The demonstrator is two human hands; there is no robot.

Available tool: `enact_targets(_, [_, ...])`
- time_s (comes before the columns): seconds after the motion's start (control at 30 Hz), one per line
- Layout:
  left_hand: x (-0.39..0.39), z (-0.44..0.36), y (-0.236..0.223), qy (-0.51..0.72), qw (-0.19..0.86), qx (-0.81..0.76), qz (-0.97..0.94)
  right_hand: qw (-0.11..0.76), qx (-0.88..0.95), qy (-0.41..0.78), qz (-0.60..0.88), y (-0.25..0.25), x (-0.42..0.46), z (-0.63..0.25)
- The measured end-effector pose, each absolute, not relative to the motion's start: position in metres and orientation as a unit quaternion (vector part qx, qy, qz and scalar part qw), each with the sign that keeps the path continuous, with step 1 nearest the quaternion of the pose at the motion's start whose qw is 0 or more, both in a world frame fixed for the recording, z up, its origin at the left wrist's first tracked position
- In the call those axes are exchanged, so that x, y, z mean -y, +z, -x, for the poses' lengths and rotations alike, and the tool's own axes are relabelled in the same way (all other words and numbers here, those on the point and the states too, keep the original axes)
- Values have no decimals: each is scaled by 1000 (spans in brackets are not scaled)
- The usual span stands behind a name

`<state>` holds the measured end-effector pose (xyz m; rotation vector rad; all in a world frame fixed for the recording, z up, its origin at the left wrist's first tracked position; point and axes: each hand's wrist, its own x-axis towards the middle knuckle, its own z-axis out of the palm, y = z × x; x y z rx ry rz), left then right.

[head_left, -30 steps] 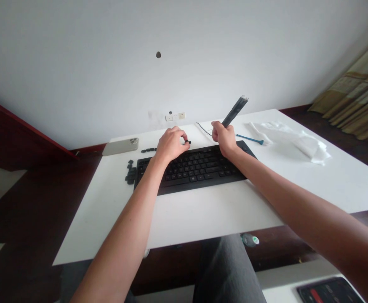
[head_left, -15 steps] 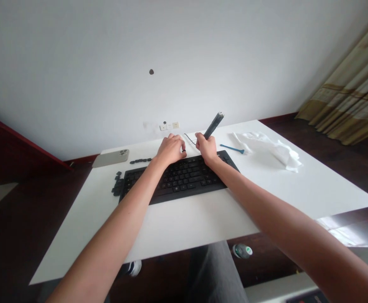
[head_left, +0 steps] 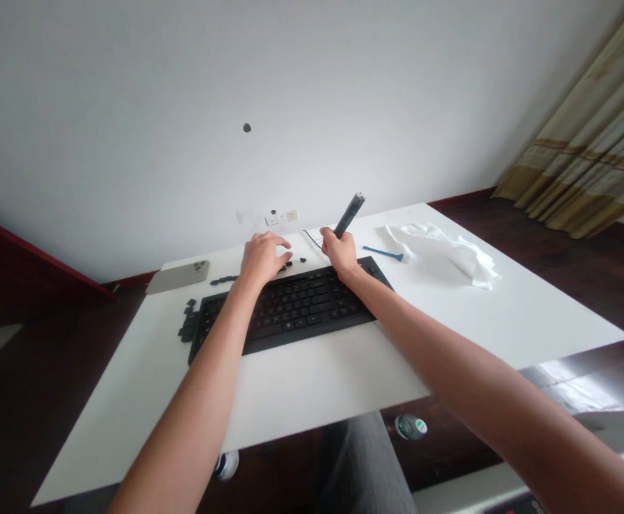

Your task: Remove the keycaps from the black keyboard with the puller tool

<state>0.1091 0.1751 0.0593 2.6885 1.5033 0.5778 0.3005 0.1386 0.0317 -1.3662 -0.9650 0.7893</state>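
While the right hand [head_left: 339, 253] is gripping a tilted, dark, bar-like tool [head_left: 350, 214] above the far edge of the black keyboard [head_left: 309, 303], the left hand [head_left: 260, 258] in the head view is hovering with thumb and forefinger parted, seemingly holding nothing, near small dark caps [head_left: 303, 260]. The keyboard is lying on the white table [head_left: 317, 378], partly behind the left forearm [head_left: 205, 389]. Loose keycaps [head_left: 188, 327] are sitting left of it and more are lining up behind it, so some are apparently off already; most uncovered keys seem to be sitting in place, and the hidden part cannot be judged. Most legends are showing too small to read; the green-and-white label [head_left: 420, 427] on the bottle [head_left: 405, 426] below is showing no legible words.
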Motion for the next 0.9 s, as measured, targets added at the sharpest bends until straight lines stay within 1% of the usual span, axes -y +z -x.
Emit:
enact_targets(0.13, [-168, -97, 53, 178, 6, -481, -859, 597, 420, 342, 592, 31, -138, -301])
enact_targets(0.37, [-167, -101, 39, 151, -14, -479, -865, 602, 421, 336, 589, 29, -139, -300])
enact_targets(0.63, [-165, -104, 36, 156, -4, -464, -872, 601, 428, 322, 593, 28, -139, -300])
enact_targets(0.9, [-165, -106, 34, 170, -10, -461, -871, 632, 417, 328, 565, 24, -142, -300])
